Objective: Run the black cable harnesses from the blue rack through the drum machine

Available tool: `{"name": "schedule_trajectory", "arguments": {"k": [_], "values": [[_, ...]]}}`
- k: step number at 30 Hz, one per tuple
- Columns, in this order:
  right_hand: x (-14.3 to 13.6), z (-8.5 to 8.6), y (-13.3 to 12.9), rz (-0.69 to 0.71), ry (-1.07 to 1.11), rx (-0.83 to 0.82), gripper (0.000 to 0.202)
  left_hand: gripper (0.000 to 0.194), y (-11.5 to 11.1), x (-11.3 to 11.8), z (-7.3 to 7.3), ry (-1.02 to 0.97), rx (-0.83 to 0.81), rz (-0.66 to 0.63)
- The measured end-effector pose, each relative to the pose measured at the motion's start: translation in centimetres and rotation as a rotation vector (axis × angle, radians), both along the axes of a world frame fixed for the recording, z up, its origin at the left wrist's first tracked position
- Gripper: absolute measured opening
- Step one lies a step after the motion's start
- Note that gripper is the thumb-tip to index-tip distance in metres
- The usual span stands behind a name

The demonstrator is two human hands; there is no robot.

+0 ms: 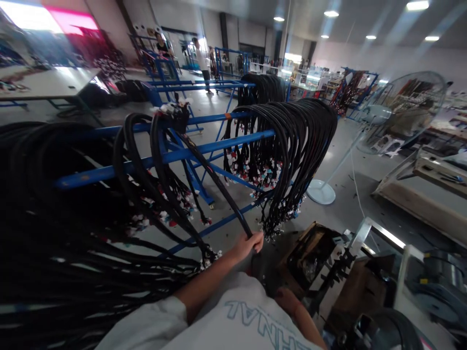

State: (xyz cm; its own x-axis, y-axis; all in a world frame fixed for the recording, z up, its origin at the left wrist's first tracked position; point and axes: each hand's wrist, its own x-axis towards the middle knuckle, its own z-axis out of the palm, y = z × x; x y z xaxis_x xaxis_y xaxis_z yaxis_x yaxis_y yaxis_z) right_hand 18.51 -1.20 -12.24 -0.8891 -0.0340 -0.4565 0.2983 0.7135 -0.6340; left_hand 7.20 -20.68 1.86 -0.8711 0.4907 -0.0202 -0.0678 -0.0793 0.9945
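My left hand (pixel 251 243) is closed around a black cable bundle (pixel 222 189) that slants down from the blue rack (pixel 219 146). At the bundle's upper end a cluster of small connectors (pixel 175 109) rests by the rack's bars. Low in the picture, beside my shirt, is my right hand (pixel 288 300); its fingers are dark and blurred, and whether it holds anything does not show. Many black harnesses (pixel 302 131) hang over the bars ahead, with white and red connectors at their lower ends. More harnesses (pixel 36 194) fill the left side.
An open cardboard box (pixel 310 257) stands near my right hand, by a metal-framed machine (pixel 386 233). A standing fan (pixel 321 192) is at the right. Two people (pixel 202 61) stand in the background. A white table (pixel 54 82) is at the far left.
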Motion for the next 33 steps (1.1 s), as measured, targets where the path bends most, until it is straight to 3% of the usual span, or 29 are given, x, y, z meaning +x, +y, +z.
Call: {"name": "schedule_trajectory", "arguments": {"k": [1, 3, 5, 8, 10, 11, 13, 16, 17, 18, 19, 21, 22, 24, 26, 28, 30, 33], "values": [[0.0, -0.3, 0.2, 0.005, -0.024, -0.021, 0.01, 0.062, -0.1, 0.2, 0.4, 0.017, -0.048, -0.04], [0.3, -0.8, 0.4, 0.011, -0.083, -0.061, 0.01, 0.055, -1.4, -0.6, 2.7, 0.053, -0.081, -0.029], [0.8, -1.1, 0.7, 0.016, -0.11, -0.08, 0.011, 0.05, -4.1, -3.1, 6.7, 0.102, 0.02, 0.161], [1.9, -1.3, 1.1, 0.007, -0.131, -0.112, 0.012, 0.046, -8.8, -8.1, 13.4, 0.189, 0.35, 0.635], [2.6, -1.5, 1.4, -0.017, -0.13, -0.111, 0.011, 0.045, -9.7, -10.0, 15.9, 0.193, 0.512, 0.761], [2.9, -1.6, 1.4, -0.028, -0.123, -0.098, 0.011, 0.048, -9.0, -9.9, 16.1, 0.168, 0.574, 0.757], [3.3, -1.8, 1.3, -0.037, -0.125, -0.073, 0.011, 0.055, -5.3, -8.0, 14.5, 0.037, 0.626, 0.599], [3.3, -1.9, 0.9, -0.029, -0.175, -0.077, 0.009, 0.063, 2.2, -2.7, 9.5, -0.214, 0.509, 0.047], [3.2, -1.8, 0.7, -0.029, -0.188, -0.083, 0.007, 0.062, 4.2, -1.2, 8.2, -0.253, 0.481, -0.066], [3.1, -1.5, 0.7, -0.029, -0.195, -0.094, 0.005, 0.059, 5.6, -0.2, 7.4, -0.279, 0.496, -0.089], [3.0, -1.1, 0.7, -0.029, -0.193, -0.117, 0.002, 0.056, 6.4, 0.3, 7.0, -0.299, 0.532, -0.029], [2.8, 0.5, 1.1, -0.048, -0.163, -0.218, 0.01, 0.051, 6.9, 0.3, 7.3, -0.292, 0.528, 0.091], [2.7, 1.7, 1.5, -0.074, -0.141, -0.31, 0.017, 0.05, 6.8, 0.2, 7.6, -0.285, 0.482, 0.109], [2.6, 4.8, 2.5, -0.166, -0.077, -0.587, 0.037, 0.051, 7.1, 0.5, 7.9, -0.282, 0.309, -0.008], [2.8, 8.8, 3.8, -0.295, 0.062, -0.931, 0.055, 0.053, 8.2, 2.0, 7.3, -0.306, 0.086, -0.274], [3.2, 12.8, 5.1, -0.417, 0.296, -1.218, 0.062, 0.055, 9.7, 4.4, 6.1, -0.285, -0.089, -0.588], [4.0, 16.4, 6.0, -0.496, 0.545, -1.345, 0.056, 0.054, 10.8, 6.3, 5.1, -0.165, -0.16, -0.785], [5.0, 20.3, 6.3, -0.6, 0.845, -1.304, 0.035, 0.046, 12.1, 6.7, 4.7, 0.145, -0.163, -0.783]]}}
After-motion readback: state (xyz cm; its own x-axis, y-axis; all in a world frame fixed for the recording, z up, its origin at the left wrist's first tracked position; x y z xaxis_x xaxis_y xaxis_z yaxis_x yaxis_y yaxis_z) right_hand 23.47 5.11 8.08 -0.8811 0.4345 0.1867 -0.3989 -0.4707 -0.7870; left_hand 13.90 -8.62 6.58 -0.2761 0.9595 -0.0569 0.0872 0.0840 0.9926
